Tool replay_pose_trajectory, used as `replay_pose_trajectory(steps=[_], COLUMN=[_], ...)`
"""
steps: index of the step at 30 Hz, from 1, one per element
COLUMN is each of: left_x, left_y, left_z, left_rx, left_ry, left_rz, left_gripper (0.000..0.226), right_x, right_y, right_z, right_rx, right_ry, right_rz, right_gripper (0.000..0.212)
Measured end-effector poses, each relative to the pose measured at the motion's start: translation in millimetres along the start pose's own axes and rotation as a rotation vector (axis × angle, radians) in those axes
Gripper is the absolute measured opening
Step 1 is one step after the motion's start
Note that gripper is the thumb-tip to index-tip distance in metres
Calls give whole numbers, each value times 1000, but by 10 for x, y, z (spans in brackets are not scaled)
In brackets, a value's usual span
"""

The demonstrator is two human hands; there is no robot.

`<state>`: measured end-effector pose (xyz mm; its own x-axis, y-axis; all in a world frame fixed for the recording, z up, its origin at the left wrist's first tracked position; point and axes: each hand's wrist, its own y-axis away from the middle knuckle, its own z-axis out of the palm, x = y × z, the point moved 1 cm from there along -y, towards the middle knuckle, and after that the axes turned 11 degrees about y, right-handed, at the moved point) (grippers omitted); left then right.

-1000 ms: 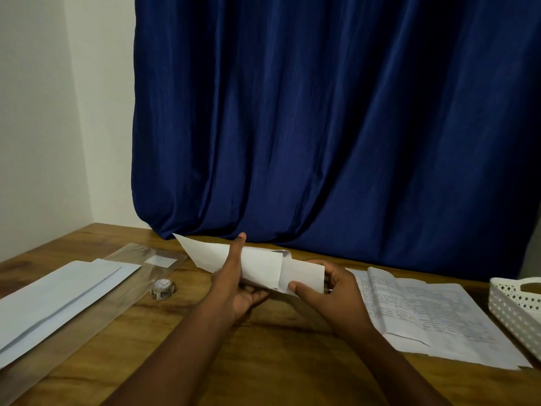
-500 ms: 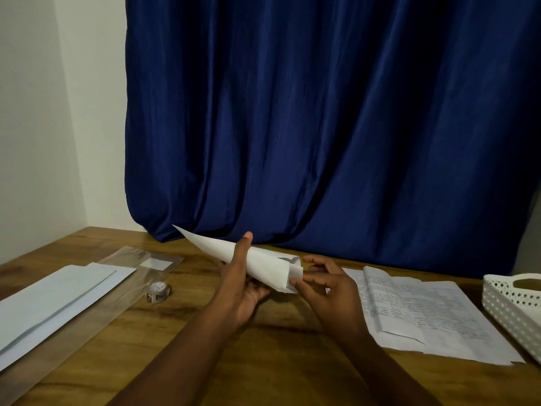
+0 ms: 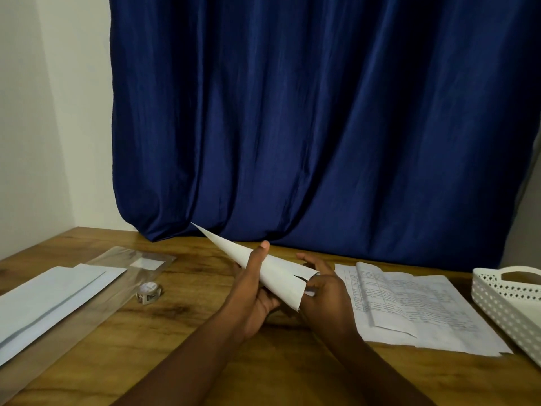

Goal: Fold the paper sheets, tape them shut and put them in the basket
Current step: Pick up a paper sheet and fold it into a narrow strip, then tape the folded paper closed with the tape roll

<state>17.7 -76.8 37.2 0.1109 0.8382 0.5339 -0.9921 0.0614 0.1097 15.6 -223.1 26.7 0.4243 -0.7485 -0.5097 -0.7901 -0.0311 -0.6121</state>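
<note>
A white paper sheet is rolled into a long cone above the table, its tip pointing up and to the far left. My left hand grips the cone from below, thumb lying over its top. My right hand holds the cone's wide open end, fingers curled at its rim. A small tape roll sits on the table left of my hands. Printed paper sheets lie to the right. The white perforated basket stands at the right edge.
Blank white sheets lie on a clear plastic sleeve at the left of the wooden table. A dark blue curtain hangs behind the table's far edge.
The loosely folded paper has been rolled tighter into a narrow cone. My right hand moved in to its wide end, and the view shifted slightly.
</note>
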Motion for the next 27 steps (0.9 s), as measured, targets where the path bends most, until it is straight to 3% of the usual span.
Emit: replay_pose_trajectory(steps=[2,5,8,9,12,15,18,22,27], left_x=[83,294,425,435,362,221,146,186,249], left_y=[-8,-11,-8,3,38,68,123,125,45], left_z=[-2,-7,-37,-38,-11,24,56,46,-81], left_rx=[14,79,147,157,142,90,62,76,84], left_ry=[33,63,-224,-373,-765,-975,-1021,-841,-713], left_rz=[21,97,258,320,447,399,347,336,78], left_gripper=[117,123,119,126,149,158,130,76,36], right_x=[-25,-115,-138,-143,-132,-153,-156,-72,-1], right_y=[7,12,-33,-62,-134,-110,-75,-88,-112], right_z=[-19,-111,-211,-230,-203,-149,-153,-171,-143], right_rx=[12,102,119,57,-187,-355,-354,-262,-332], right_ry=[-31,-190,-475,-604,-838,-874,-770,-654,-674], right_rz=[-40,-54,58,132,340,439,444,487,547], right_gripper=[17,17,14,12,43,54,35,15,26])
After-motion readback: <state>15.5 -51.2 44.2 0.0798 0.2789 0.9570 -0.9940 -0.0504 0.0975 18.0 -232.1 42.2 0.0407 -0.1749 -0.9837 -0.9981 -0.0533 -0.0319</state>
